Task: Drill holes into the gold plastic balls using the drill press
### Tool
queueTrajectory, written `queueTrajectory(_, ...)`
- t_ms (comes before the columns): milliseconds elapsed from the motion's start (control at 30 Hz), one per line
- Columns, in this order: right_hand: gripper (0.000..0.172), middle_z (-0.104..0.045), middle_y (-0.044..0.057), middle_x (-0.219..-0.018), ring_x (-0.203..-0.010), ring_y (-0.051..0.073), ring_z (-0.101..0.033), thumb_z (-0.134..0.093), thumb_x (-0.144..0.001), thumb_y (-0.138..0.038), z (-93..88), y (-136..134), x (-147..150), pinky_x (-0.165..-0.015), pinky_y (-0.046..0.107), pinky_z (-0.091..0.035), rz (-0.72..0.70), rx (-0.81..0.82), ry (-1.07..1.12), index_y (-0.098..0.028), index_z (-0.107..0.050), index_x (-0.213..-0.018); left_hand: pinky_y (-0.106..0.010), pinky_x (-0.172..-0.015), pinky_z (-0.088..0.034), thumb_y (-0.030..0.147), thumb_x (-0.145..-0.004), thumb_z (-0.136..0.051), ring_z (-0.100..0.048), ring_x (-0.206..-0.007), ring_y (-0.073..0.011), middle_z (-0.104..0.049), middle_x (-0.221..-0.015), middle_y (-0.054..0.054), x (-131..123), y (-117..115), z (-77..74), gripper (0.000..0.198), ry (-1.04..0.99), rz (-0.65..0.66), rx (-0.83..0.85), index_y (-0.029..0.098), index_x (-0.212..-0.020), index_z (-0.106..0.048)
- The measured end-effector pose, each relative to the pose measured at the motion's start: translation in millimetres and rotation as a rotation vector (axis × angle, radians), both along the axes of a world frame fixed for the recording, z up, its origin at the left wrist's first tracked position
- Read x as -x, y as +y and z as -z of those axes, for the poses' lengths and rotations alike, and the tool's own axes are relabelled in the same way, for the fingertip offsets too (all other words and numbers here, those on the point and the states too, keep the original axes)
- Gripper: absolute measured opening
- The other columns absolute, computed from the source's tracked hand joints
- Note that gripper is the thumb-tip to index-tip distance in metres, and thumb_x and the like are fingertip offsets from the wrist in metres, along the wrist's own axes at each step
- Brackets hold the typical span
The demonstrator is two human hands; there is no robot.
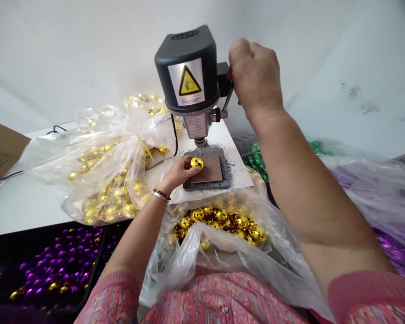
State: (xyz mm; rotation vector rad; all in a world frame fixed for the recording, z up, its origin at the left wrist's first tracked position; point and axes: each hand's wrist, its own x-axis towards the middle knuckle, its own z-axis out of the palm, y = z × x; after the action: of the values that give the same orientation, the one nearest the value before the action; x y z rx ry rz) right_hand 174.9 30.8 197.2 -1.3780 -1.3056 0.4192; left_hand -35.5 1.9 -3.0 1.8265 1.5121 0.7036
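- Carton, brown cardboard, flat-sided.
- Purple balls, glossy, round, heaped.
- Plastic bag, clear, crumpled, on white bench; bagged balls gold, faceted.
- Left hand, fingers parted by one ball's width, pinching it.
- Drill press, smooth dark housing, grey metal neck.
- Gold ball, shiny, mirror-faceted, just below the bit; contact unclear.
- Board, flat brown rectangle on grey base plate, dark crumbs around.
- Right hand, fingers curled tight around the metal lever's handle end.
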Motion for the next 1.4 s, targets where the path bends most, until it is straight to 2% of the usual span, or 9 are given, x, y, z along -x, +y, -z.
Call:
queueTrajectory(100, 0.041, -0.041, -0.005, -0.065, -0.067, 0.004, -0.042, -0.026, -0.101, -0.029, 0.8, 8.4, 0.5, -0.092, 0.038, -0.052, -0.021, -0.011, 0.022, -0.015, -0.043, -0.066, -0.026, -0.071, -0.053, 0.034, -0.077, -0.075, -0.066, -0.082, -0.0153, -0.073, -0.098, -0.007, -4.0, 2.4, -2.9, 0.053, -0.027, -0.021, 0.092, 0.015, -0.123, -0.058)
queueTrajectory(200, 0.043, -0.044, -0.004, -0.068, -0.073, 0.005, -0.049, -0.022, -0.101, -0.026, 2.5, 10.5, 2.0, -0.101, 0.044, -0.051, -0.028, -0.03, 0.039, -0.014, -0.042, -0.065, -0.024, -0.069, -0.05, 0.03, -0.074, -0.078, -0.064, -0.077, -0.0134, -0.072, -0.097, -0.004, -10.1, 3.2, -11.8, 0.05, 0.073, -0.03, 0.063, 0.017, -0.119, -0.06)
queueTrajectory(333, 0.044, -0.046, -0.005, -0.07, -0.076, 0.004, -0.05, -0.019, -0.1, -0.024, 1.8, 10.4, 3.3, -0.103, 0.047, -0.05, -0.023, -0.042, 0.022, -0.013, -0.043, -0.064, -0.024, -0.071, -0.05, 0.029, -0.074, -0.078, -0.064, -0.078, -0.0141, -0.073, -0.096, -0.003, -19.1, 5.0, -20.8, 0.052, 0.171, 0.011, 0.017, 0.016, -0.122, -0.063)
queueTrajectory(500, 0.044, -0.046, -0.005, -0.073, -0.075, 0.003, -0.05, -0.013, -0.099, -0.027, 0.0, 7.0, 1.8, -0.096, 0.039, -0.051, -0.018, 0.016, 0.004, -0.014, -0.041, -0.067, -0.025, -0.079, -0.052, 0.027, -0.075, -0.076, -0.067, -0.089, -0.0166, -0.075, -0.107, -0.005, -29.0, 7.2, -17.0, 0.06, 0.166, 0.03, 0.018, 0.017, -0.132, -0.064)
queueTrajectory(667, 0.033, -0.039, -0.008, -0.067, -0.064, 0.001, -0.031, -0.038, -0.099, -0.031, 6.9, -7.7, -3.4, -0.077, 0.022, -0.046, -0.09, -0.061, 0.061, -0.016, -0.039, -0.07, -0.023, -0.08, -0.053, 0.031, -0.076, -0.076, -0.069, -0.093, -0.0173, -0.077, -0.109, -0.004, -29.7, 5.9, -5.0, 0.069, 0.002, 0.011, 0.095, 0.017, -0.141, -0.06)
queueTrajectory(833, 0.035, -0.034, -0.006, -0.061, -0.063, 0.004, -0.03, -0.051, -0.094, -0.025, 24.0, -34.3, -8.9, -0.064, 0.022, -0.031, -0.108, -0.12, -0.027, -0.019, -0.033, -0.064, -0.024, -0.085, -0.053, 0.033, -0.075, -0.077, -0.07, -0.097, -0.0181, -0.077, -0.106, -0.001, -27.5, 3.5, 1.3, 0.064, -0.064, 0.02, 0.069, 0.02, -0.136, -0.065)
queueTrajectory(1067, 0.019, -0.043, -0.004, -0.065, -0.063, 0.007, -0.036, -0.047, -0.088, -0.023, 65.0, -65.9, -8.1, -0.068, 0.025, -0.035, -0.035, -0.191, -0.201, -0.021, -0.038, -0.072, -0.025, -0.09, -0.053, 0.028, -0.074, -0.077, -0.069, -0.099, -0.0177, -0.076, -0.111, -0.002, -30.1, 3.2, 3.0, 0.067, -0.1, -0.005, 0.088, 0.016, -0.138, -0.062)
queueTrajectory(1200, 0.015, -0.045, -0.003, -0.064, -0.059, 0.009, -0.038, -0.046, -0.087, -0.026, 85.7, -68.3, -4.8, -0.066, 0.028, -0.037, 0.027, -0.261, -0.231, -0.022, -0.041, -0.074, -0.026, -0.091, -0.052, 0.028, -0.073, -0.077, -0.069, -0.1, -0.0188, -0.076, -0.111, -0.002, -29.6, 3.3, 3.3, 0.069, -0.093, -0.008, 0.097, 0.017, -0.139, -0.062)
queueTrajectory(1400, 0.019, -0.058, 0.0, -0.071, -0.066, 0.011, -0.051, -0.042, -0.091, -0.029, 105.9, -63.9, -6.5, -0.069, 0.029, -0.044, 0.011, -0.372, -0.26, -0.021, -0.055, -0.079, -0.024, -0.086, -0.053, 0.027, -0.075, -0.075, -0.068, -0.099, -0.0185, -0.076, -0.107, 0.0, -30.4, 0.3, -1.6, 0.054, -0.138, 0.046, 0.09, 0.019, -0.127, -0.068)
